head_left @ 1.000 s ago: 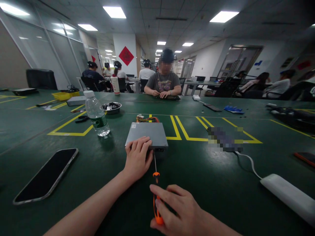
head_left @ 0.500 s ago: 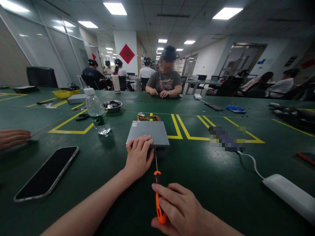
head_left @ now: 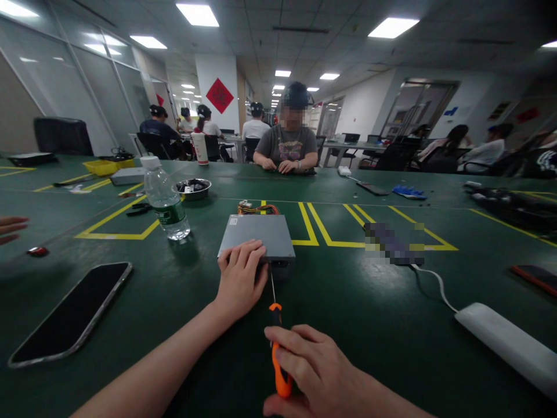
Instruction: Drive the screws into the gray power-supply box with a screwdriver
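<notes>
A grey metal box [head_left: 256, 231], with coloured wires [head_left: 261, 209] behind it, lies on the green table at the centre. My left hand [head_left: 242, 276] is on its front left part, fingers over the top and thumb at the front face, gripping it. An orange and black screwdriver [head_left: 278, 360] points away from me, its tip at the box's front face below the thumb. My right hand [head_left: 308, 368] has its fingers around the screwdriver's handle. The exact contact of the tip is hidden.
A water bottle [head_left: 167, 203] and a metal bowl [head_left: 194, 187] stand left of the box. A phone [head_left: 72, 313] lies near left, a white power strip [head_left: 507, 342] near right. Another person's hand [head_left: 13, 227] is at the left edge. A person [head_left: 287, 148] sits opposite.
The view has shifted slightly to the right. The other person's hand at the left has drawn back, and a small red object now shows there. My hands keep their holds.
</notes>
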Tool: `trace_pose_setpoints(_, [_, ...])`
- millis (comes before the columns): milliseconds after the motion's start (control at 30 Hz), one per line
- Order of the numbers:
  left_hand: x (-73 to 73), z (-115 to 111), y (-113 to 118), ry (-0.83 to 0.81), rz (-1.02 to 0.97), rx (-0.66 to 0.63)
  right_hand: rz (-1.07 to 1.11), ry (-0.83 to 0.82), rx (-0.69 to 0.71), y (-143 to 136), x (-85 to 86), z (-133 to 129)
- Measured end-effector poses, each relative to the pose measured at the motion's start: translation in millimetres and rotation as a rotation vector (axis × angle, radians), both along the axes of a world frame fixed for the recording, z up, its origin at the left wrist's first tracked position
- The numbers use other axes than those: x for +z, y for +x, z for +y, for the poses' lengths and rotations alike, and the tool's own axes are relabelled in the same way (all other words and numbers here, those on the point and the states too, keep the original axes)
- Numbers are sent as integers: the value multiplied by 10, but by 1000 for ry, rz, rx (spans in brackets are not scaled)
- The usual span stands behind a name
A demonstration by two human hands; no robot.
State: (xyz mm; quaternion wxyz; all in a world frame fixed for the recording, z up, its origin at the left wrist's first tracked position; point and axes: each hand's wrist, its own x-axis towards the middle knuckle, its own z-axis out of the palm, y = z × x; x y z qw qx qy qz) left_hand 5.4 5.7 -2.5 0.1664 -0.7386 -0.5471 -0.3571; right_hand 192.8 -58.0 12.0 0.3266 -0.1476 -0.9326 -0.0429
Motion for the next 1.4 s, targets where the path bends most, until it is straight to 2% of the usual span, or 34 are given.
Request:
trace_pose_setpoints(133, [-7,3,0,2,0,2,-86,10,15,-22,47,-4])
trace_pose_setpoints(300, [-4,5,4,0,-2,8,45,109,33,7,49,20])
trace_pose_setpoints(400, [6,2,7,-2,-4,9,76,85,5,18,47,8])
trace_pose_setpoints(533, [11,0,8,-5,-5,8,-38,17,4,-2,72,-17])
trace_pose_setpoints(667, [6,0,7,-7,-4,7,2,71,23,8,66,-7])
trace_pose_setpoints(800, [8,-2,8,-7,0,9,87,57,4,36,31,0])
trace_pose_setpoints(1033, [24,-8,13,-6,4,14,-41,45,11,-28,27,-12])
trace_pose_setpoints(1167, [23,-14,11,-8,-3,10,37,88,33,13,13,14])
trace_pose_setpoints(1267, [23,-14,12,-7,-3,10,86,67,-11,52,24,14])
trace_pose_setpoints(1400, [24,-7,16,-5,-6,7,12,8,-8,19,67,-4])
